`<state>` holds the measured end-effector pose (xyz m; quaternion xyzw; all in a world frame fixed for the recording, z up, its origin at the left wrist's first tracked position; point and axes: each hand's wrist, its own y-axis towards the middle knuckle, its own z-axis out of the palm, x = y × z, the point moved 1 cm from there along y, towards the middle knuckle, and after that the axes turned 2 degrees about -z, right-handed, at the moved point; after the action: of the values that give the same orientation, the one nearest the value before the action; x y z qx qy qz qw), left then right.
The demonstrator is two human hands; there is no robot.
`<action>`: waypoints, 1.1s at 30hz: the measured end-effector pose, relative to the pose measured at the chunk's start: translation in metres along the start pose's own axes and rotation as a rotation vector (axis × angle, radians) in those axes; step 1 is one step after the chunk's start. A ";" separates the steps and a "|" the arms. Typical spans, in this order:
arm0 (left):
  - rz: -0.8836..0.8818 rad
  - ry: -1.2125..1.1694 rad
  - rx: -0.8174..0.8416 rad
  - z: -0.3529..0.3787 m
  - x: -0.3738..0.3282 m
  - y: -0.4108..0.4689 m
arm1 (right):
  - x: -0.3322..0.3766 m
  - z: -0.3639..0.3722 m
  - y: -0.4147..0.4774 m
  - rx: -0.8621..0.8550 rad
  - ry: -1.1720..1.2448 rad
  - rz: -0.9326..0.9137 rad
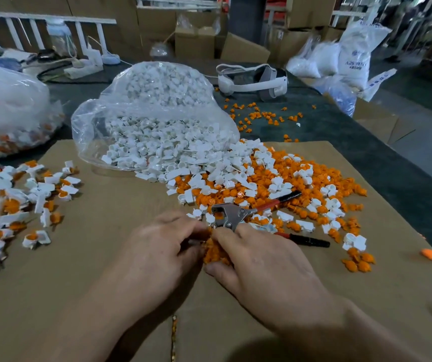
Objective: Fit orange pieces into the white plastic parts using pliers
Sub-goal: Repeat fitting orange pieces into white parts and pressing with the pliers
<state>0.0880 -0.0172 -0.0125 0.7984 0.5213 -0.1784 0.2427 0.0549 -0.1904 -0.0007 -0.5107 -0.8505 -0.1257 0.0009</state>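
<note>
A cluster of orange pieces point(215, 253) is held between both hands low in the middle of the view, above a sheet of brown cardboard point(105, 244) that is spread on the dark desk point(366, 137). The right hand point(262, 265) is curled around the cluster from the right and below, and the fingers of the left hand point(162, 246) are bent inward and closed on the same cluster from the left. The pliers point(231, 214) are laid on the cardboard just beyond the fingertips, with their metal head towards the hands and their red and black handles spread apart to the right; whether they are touched by a finger cannot be told. Behind them a mixed heap point(301, 194) of loose white and orange parts is spread out. It is fed by the white plastic parts point(173, 152) that spill from an open clear bag point(154, 105). At the left edge, assembled pieces point(13, 205), white with orange inserts, are scattered. A white headset point(254, 79) is seen further back on the desk.
</note>
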 end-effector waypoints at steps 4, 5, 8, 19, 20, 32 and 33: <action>-0.013 -0.016 -0.030 0.000 -0.003 0.001 | 0.004 -0.001 0.008 -0.011 -0.046 -0.004; -0.023 -0.022 -0.039 0.000 -0.005 0.001 | 0.005 0.000 0.009 -0.012 -0.052 0.009; -0.030 -0.057 -0.067 0.001 -0.007 0.002 | 0.006 0.003 0.008 -0.021 -0.056 0.060; -0.153 -0.193 -0.187 0.004 -0.004 0.008 | -0.014 -0.008 0.002 0.001 0.196 0.047; -0.172 -0.206 -0.198 0.004 -0.004 0.009 | -0.016 -0.010 0.001 -0.005 0.228 0.064; -0.439 -0.812 -0.273 -0.002 0.011 0.001 | -0.030 -0.013 -0.005 -0.013 0.784 0.248; -0.430 -0.908 -0.266 -0.002 0.010 0.000 | -0.030 -0.013 -0.005 -0.002 0.856 0.262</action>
<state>0.0921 -0.0084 -0.0159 0.4774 0.5341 -0.4849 0.5017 0.0630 -0.2215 0.0066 -0.5159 -0.7016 -0.3255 0.3682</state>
